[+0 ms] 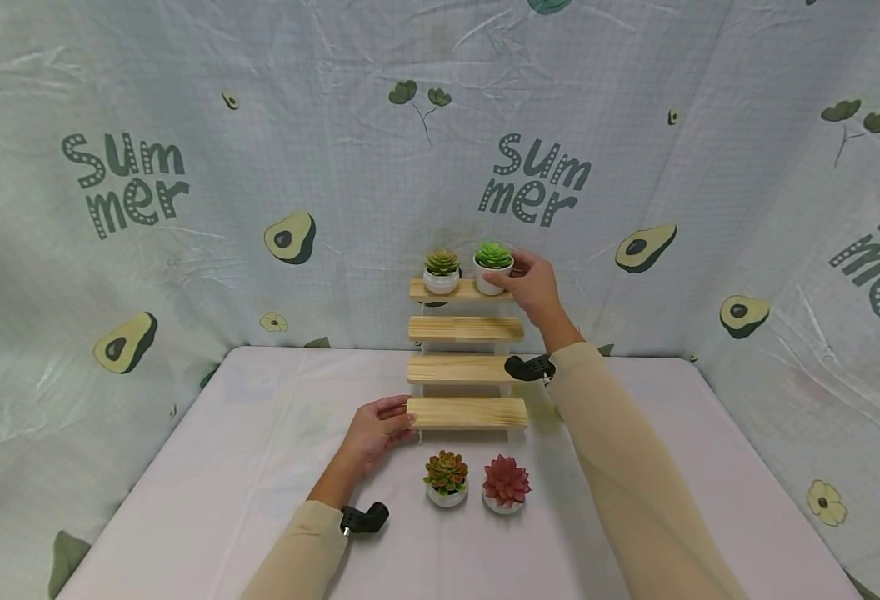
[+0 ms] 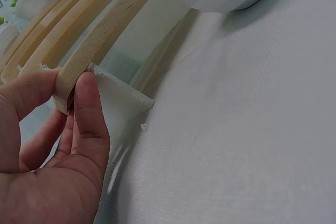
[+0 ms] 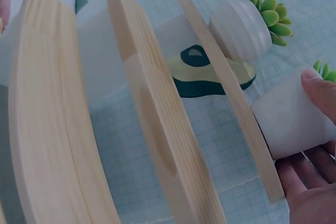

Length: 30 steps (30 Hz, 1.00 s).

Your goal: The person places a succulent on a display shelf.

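Observation:
A stepped wooden display stand (image 1: 466,412) with several plank shelves stands at the table's back. At its lowest plank, my left hand (image 1: 374,432) pinches the left end between thumb and fingers; the left wrist view shows this grip on the plank's end (image 2: 79,72). On the top shelf, my right hand (image 1: 533,287) holds a bright green potted succulent (image 1: 493,267) by its white pot (image 3: 294,114). The pot's base meets the shelf (image 3: 262,156). Left of it, a second succulent in a ribbed white pot (image 1: 442,272) sits on that same shelf.
In front of the stand are an orange-green potted succulent (image 1: 446,477) and a red potted succulent (image 1: 506,483). They stand on the white-covered table (image 1: 275,467). A printed cloth (image 1: 365,183) hangs close behind the top shelf. My right forearm (image 1: 620,450) crosses the stand's right side.

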### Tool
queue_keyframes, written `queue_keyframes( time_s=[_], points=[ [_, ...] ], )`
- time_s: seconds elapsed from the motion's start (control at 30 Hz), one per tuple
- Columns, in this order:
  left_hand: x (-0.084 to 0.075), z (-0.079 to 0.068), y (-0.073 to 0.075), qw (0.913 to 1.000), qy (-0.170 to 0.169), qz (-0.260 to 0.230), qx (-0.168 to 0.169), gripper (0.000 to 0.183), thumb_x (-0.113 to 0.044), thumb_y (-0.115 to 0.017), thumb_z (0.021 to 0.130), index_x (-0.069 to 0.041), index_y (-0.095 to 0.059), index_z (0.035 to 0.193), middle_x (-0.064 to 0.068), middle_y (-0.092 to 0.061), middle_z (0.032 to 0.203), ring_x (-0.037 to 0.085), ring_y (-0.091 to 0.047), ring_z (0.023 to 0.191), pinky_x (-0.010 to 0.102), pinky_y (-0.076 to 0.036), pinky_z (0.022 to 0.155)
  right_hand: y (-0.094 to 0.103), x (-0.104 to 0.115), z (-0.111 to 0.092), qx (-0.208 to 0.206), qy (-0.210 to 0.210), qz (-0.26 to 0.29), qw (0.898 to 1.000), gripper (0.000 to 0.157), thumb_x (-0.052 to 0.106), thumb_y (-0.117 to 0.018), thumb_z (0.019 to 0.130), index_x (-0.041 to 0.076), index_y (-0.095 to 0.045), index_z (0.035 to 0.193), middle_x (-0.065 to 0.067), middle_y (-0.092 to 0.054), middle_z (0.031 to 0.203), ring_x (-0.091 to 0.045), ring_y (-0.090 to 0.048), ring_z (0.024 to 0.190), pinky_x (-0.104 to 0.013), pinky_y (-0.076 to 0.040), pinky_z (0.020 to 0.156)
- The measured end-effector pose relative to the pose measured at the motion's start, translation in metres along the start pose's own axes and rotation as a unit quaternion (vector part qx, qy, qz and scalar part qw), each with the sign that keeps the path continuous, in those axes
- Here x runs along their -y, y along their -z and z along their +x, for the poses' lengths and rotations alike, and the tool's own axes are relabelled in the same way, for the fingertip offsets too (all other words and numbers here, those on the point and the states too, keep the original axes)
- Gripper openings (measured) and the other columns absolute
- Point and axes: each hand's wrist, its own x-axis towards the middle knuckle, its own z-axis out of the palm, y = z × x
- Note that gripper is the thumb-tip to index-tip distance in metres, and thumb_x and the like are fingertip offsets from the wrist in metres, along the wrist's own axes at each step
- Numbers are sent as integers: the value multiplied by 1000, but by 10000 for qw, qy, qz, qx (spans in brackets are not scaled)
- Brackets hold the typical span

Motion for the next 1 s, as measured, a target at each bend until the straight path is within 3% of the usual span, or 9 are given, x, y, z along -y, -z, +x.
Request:
queue_keyframes(
  time_s=[0.23,0.5,0.63,1.0],
  points=[
    [3,3,1,9999,-58,-14,-158,48,2,-68,82,3,-54,128,22,-58,117,20,-64,90,31,-58,74,1,-1,-2,21,-51,29,10000,74,25,-80,74,10,-46,138,-11,-57,126,-22,-55,113,-37,-52,92],
    [4,3,0,9998,-34,6,-181,48,0,-69,82,2,-54,128,20,-59,117,20,-64,91,34,-58,76,4,-2,-7,168,179,-68,9997,66,23,-80,76,11,-52,134,-10,-60,121,-21,-58,110,-37,-52,91],
    [3,3,0,9999,-26,3,-166,49,0,-68,82,2,-53,129,19,-59,116,19,-64,91,33,-58,77,7,-2,-8,194,278,-278,9990,69,27,-80,75,11,-50,135,-10,-60,121,-22,-57,110,-38,-52,90],
    [2,5,1,9999,74,32,-122,49,1,-68,82,2,-52,129,14,-61,110,17,-64,88,35,-58,78,21,-12,-18,-206,559,-375,9975,73,30,-80,75,3,-48,135,-13,-55,132,-25,-52,120,-36,-45,102]
  ],
)
